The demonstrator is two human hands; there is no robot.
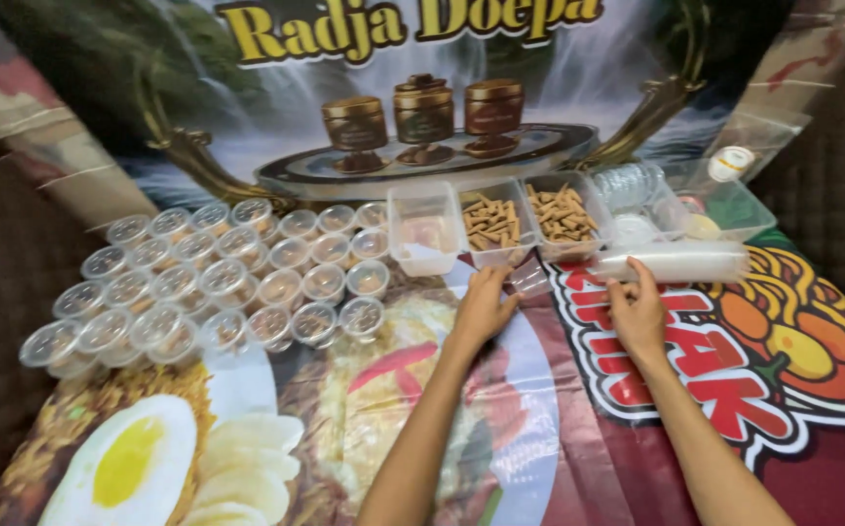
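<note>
A printed banner with pictures of food covers the surface under both arms and reaches well past the hands on every side; whether a bench or the floor carries it cannot be told. Away to the left of the left hand, a broad cluster of small lidded clear cups stands packed in rows, the nearest ones just beside that hand. Straight ahead of the hands sit three clear rectangular tubs side by side: the empty tub ahead and left of the left hand, the middle tub of brown cones directly beyond its fingertips, and the second tub of cones between the two hands and farther out. Beyond the right hand lies a long sleeve of stacked clear lids, with a larger clear box of oddments behind it. The left hand lies flat and open, fingers spread, touching a small clear piece at the foot of the middle tub; the right hand is also open, its fingertips resting against the sleeve, gripping nothing. By the look of it, the step in hand is fetching a fresh cup or lid; the next move seems to call for a light pinch on thin, slippery plastic.
</note>
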